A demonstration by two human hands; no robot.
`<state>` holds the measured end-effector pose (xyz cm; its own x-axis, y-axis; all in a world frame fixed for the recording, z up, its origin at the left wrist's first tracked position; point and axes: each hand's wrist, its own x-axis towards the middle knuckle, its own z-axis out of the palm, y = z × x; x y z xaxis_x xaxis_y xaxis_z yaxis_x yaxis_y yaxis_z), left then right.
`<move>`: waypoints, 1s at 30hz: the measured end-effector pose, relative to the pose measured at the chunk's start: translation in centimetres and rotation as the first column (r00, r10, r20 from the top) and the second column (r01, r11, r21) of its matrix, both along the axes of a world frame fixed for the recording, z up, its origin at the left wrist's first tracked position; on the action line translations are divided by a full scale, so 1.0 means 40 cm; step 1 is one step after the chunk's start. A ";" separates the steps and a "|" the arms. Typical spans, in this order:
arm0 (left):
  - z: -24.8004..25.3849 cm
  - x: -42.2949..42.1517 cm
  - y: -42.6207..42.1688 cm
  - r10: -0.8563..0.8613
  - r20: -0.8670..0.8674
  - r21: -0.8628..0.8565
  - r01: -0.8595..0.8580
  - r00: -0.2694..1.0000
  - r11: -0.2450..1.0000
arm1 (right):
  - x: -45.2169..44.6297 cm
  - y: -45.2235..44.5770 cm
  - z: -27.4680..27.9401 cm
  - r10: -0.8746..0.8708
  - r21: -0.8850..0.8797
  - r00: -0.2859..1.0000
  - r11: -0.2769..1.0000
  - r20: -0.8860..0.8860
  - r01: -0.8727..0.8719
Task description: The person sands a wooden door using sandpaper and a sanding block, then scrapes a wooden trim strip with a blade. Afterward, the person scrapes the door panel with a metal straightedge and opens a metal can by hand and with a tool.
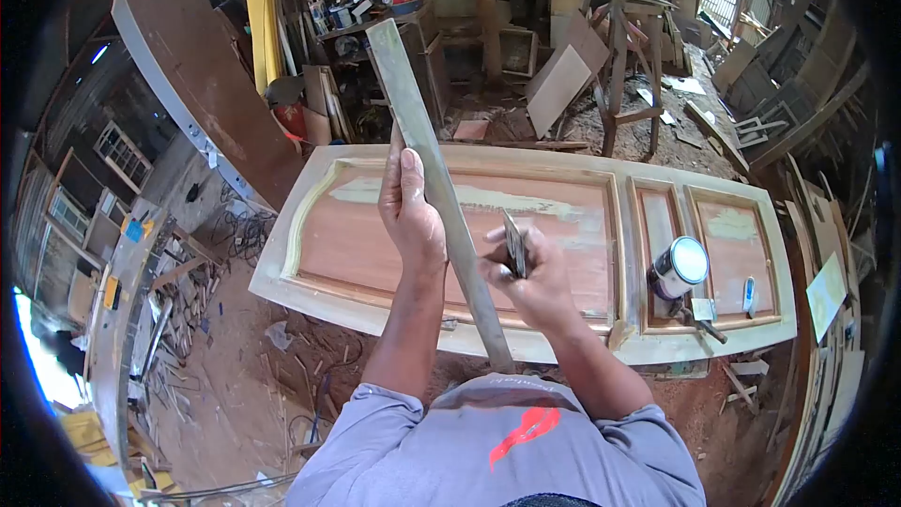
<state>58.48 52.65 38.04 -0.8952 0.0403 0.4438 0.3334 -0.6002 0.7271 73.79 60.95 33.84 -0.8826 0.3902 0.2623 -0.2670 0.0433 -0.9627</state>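
My left hand [412, 211] is closed around a long, narrow wooden strip [436, 174], thumb on its face. The strip slants from upper left down to my shirt. To its right, my right hand [537, 272] grips a thin, flat dark tool [514, 246], perhaps a scraper; its exact shape is partly hidden by the fingers. Beneath both hands lies a panelled wooden door [375, 308] with pale filler patches on its reddish panels. On the door's right part stands a round can [679, 268], with a small pale square [703, 310] and a small white-and-blue object [749, 295] near it.
A stick-like handle [706, 327] lies by the can. Behind the door is a wooden trestle [615, 84] among scraps. A large brown board [202, 75] leans at upper left. A long bench [117, 347] runs along the left, and stacked boards [831, 357] line the right.
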 end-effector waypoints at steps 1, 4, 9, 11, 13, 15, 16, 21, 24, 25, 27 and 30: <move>0.001 -0.009 -0.003 0.051 -0.010 0.012 -0.051 0.999 0.999 | 0.017 -0.005 -0.012 0.014 0.014 0.999 1.000 0.033 -0.015; 0.042 -0.005 -0.040 -0.003 0.173 0.037 -0.003 0.985 0.999 | 0.080 -0.019 -0.039 0.059 0.021 0.986 0.998 0.157 -0.063; 0.037 -0.116 -0.096 -0.401 -0.075 0.353 0.400 0.913 0.846 | 0.176 0.006 -0.056 0.153 0.251 0.898 0.929 0.412 -0.273; 0.048 -0.148 -0.121 -0.578 -0.188 0.476 0.588 0.794 0.654 | 0.201 0.002 -0.033 0.192 0.235 0.904 0.926 0.382 -0.296; 0.055 -0.192 -0.141 -0.636 -0.330 0.479 0.704 0.698 0.524 | 0.216 0.002 -0.056 0.165 0.305 0.943 0.918 0.289 -0.254; 0.067 -0.212 -0.147 -0.596 -0.447 0.445 0.744 0.667 0.498 | 0.218 0.010 -0.082 0.208 0.437 0.959 0.857 0.191 -0.273; 0.072 -0.224 -0.154 -0.606 -0.451 0.459 0.753 0.655 0.472 | 0.208 0.008 -0.064 0.227 0.542 0.972 0.810 0.062 -0.224; 0.082 -0.238 -0.162 -0.618 -0.492 0.464 0.785 0.613 0.410 | 0.217 -0.036 -0.021 0.019 0.691 0.994 0.717 0.112 -0.092; 0.085 -0.241 -0.162 -0.610 -0.498 0.465 0.783 0.617 0.413 | 0.211 -0.050 -0.023 0.006 0.656 0.996 0.752 0.084 -0.059; 0.085 -0.246 -0.167 -0.610 -0.490 0.471 0.777 0.623 0.417 | 0.215 -0.053 -0.014 0.018 0.666 0.995 0.742 0.097 -0.078; 0.082 -0.258 -0.178 -0.606 -0.483 0.480 0.770 0.632 0.420 | 0.220 -0.053 -0.006 0.071 0.635 0.988 0.759 0.137 -0.143; 0.080 -0.284 -0.192 -0.601 -0.503 0.475 0.780 0.621 0.408 | 0.224 -0.039 -0.014 0.178 0.522 0.975 0.824 0.131 -0.220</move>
<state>47.11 44.98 41.23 -0.5601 0.2494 0.7900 -0.3189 -0.9450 0.0722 82.74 59.41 33.26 -0.9506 0.0231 0.3096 -0.2559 0.5064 -0.8235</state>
